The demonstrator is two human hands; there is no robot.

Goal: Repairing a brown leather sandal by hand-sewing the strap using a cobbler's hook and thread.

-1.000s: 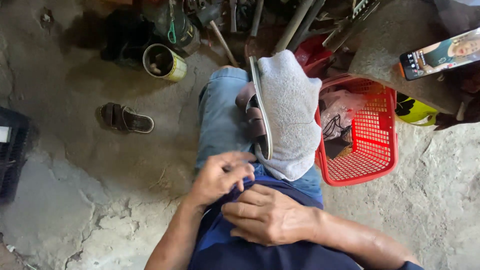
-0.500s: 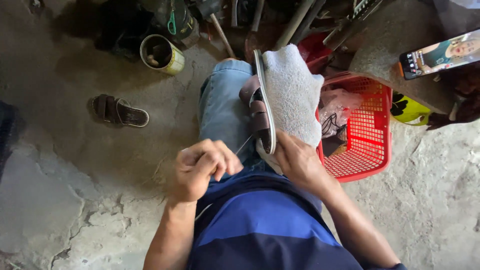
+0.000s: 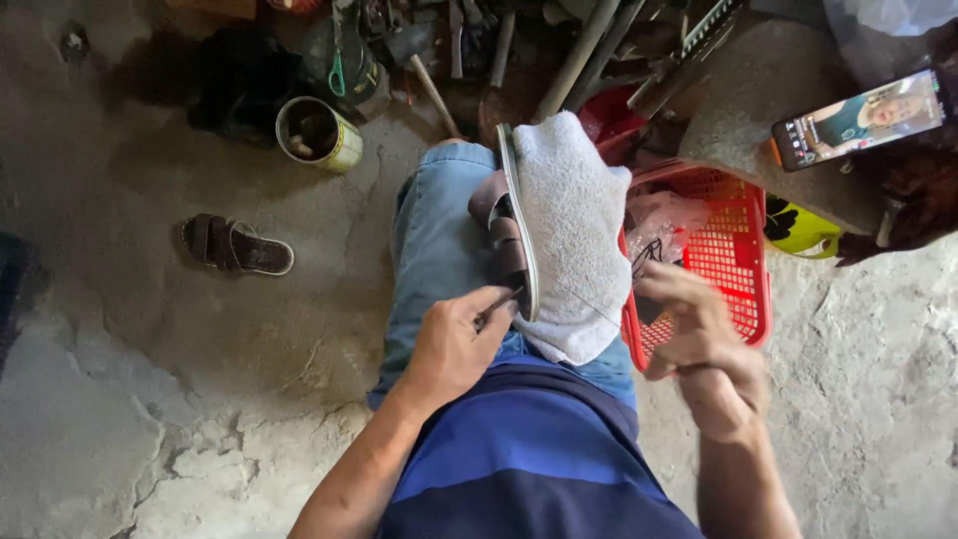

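At the bottom of the frame sits the person's blue shirt [image 3: 529, 449]. Just above it, at centre, the left hand [image 3: 454, 344] is clenched on a thin awl [image 3: 499, 301] whose tip meets the edge of the sandal [image 3: 511, 235]. The sandal stands on edge on the knee, its brown straps to the left and a white towel [image 3: 571, 230] draped against its right side. At centre right the right hand [image 3: 704, 349] is blurred and raised apart from the sandal; a fine thread [image 3: 589, 302] runs from the sole toward it, so it seems to pinch the thread, though the grip itself cannot be made out.

Judging from this, the awl could slip off the thin sole edge and jab the jeans [image 3: 434, 240] beneath, since the sandal is only propped. A hard pull could snap the thread or tip the sandal.

Right of the knee stands a red basket [image 3: 743, 260]. On the floor at left lies a second sandal [image 3: 237, 246], with a tin can [image 3: 319, 133] beyond it. A lit phone [image 3: 860, 115] rests at upper right.
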